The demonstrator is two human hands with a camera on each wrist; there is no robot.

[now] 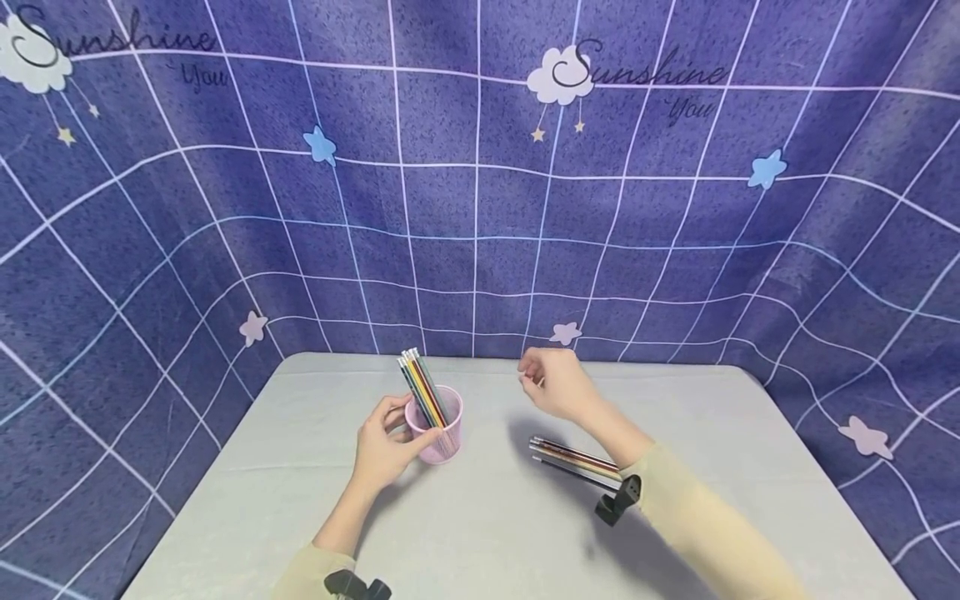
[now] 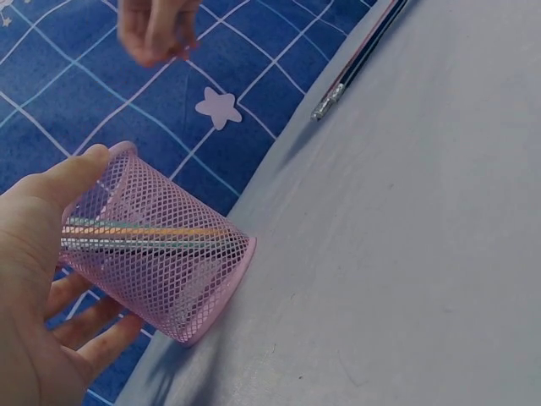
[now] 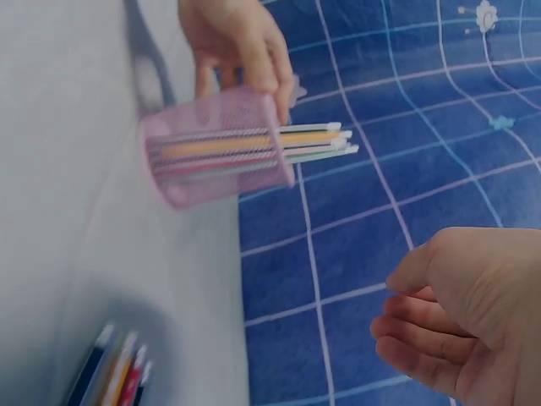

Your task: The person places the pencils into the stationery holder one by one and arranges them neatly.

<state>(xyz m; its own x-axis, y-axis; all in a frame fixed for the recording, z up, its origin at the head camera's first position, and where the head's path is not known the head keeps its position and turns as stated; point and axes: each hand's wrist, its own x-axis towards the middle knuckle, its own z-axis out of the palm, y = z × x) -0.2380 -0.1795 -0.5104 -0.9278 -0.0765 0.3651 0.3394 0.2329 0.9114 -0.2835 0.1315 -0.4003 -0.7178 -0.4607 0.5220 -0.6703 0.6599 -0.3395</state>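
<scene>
A pink mesh pencil cup (image 1: 442, 442) stands on the table with several pencils (image 1: 423, 387) leaning in it, their eraser ends up. My left hand (image 1: 386, 446) holds the cup from the left, thumb at the near rim and fingers curved round the far side. In the left wrist view, the pencils show through the mesh of the cup (image 2: 161, 254). My right hand (image 1: 558, 383) hovers to the right of the cup, fingers loosely curled and nothing between them. Below the right forearm lie several more pencils (image 1: 573, 458) on the table, partly hidden by the sleeve.
A pale cloth covers the table (image 1: 480, 533). Behind it and at both sides hangs a blue grid-patterned curtain (image 1: 480, 200) with stars and clouds. A black wrist camera (image 1: 618, 500) sits on the right sleeve, another camera (image 1: 356, 586) on the left.
</scene>
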